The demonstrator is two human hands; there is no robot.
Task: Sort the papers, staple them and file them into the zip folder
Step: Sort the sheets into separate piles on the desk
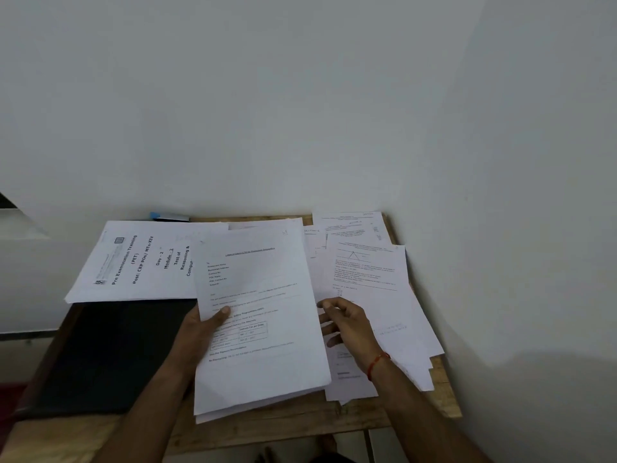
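My left hand gripped a sheaf of papers, thumb on top. My right hand hung loosely curled beside it, holding nothing. The black zip folder lay at left.

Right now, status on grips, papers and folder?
Left grip holds letter stack, thumb on top. Right grip open, over loose sheets at right. Black folder flat at left, PET booklet overlapping its far edge.
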